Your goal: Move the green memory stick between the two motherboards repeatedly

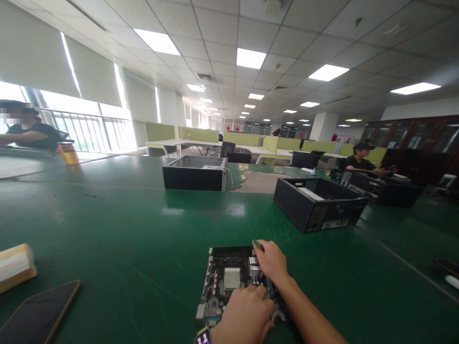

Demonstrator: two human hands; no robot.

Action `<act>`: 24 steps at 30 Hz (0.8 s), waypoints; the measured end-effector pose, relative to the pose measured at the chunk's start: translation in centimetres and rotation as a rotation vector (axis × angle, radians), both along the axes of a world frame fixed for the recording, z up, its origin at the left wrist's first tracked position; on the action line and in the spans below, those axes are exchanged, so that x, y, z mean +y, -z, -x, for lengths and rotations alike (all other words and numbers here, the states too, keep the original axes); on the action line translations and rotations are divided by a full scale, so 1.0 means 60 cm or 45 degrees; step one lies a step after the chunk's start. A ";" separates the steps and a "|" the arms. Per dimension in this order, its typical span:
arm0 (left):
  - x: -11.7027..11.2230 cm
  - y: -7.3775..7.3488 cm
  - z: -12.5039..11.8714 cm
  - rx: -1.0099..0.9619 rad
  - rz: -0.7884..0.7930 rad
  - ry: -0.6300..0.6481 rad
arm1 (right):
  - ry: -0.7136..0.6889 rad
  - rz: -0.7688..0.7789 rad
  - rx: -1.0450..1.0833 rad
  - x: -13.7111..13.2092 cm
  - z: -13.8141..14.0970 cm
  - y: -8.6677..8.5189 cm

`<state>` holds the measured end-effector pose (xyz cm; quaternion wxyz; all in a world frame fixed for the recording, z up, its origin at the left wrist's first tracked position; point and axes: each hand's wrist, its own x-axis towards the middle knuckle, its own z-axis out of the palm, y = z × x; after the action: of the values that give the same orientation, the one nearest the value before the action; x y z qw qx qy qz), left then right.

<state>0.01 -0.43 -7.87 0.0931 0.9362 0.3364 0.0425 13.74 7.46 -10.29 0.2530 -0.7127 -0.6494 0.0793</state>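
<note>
A motherboard lies flat on the green tabletop in front of me, with a square silver processor near its middle. My left hand, a watch on its wrist, rests over the board's near part; its fingers are curled, and what they hold, if anything, is hidden. Reaching past it, my right hand is closed at the far right corner of the board, beside silver connectors. A small green edge shows at its fingertips; I cannot tell what it belongs to.
Open computer cases stand farther back: one at centre, one at right, another beyond it. A dark tablet-like slab and a yellowish block lie at left. One person sits far left, another far right.
</note>
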 end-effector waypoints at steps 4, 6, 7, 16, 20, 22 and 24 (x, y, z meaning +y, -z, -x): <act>0.012 0.000 0.011 0.011 0.021 0.001 | 0.148 -0.077 0.005 0.004 -0.023 -0.023; 0.023 0.001 0.021 -0.018 0.009 -0.029 | 0.255 -0.110 -0.032 0.009 -0.048 -0.046; 0.030 0.001 0.029 -0.038 0.000 -0.049 | 0.287 -0.124 -0.056 0.014 -0.064 -0.061; 0.150 -0.003 0.158 -0.040 -0.133 -0.366 | 0.619 -0.085 -0.333 0.110 -0.262 -0.210; 0.221 0.000 0.257 -0.011 -0.231 -0.598 | 0.646 0.111 -0.315 0.141 -0.343 -0.206; 0.256 0.001 0.310 0.005 -0.262 -0.704 | 0.642 0.183 -0.332 0.150 -0.373 -0.195; 0.288 0.001 0.361 0.011 -0.259 -0.814 | 0.615 0.223 -0.343 0.160 -0.396 -0.187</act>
<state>-21.63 16.85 -7.96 -0.0204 0.7880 0.6074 0.0990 37.52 17.06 0.96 0.1134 -0.8700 -0.4793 -0.0227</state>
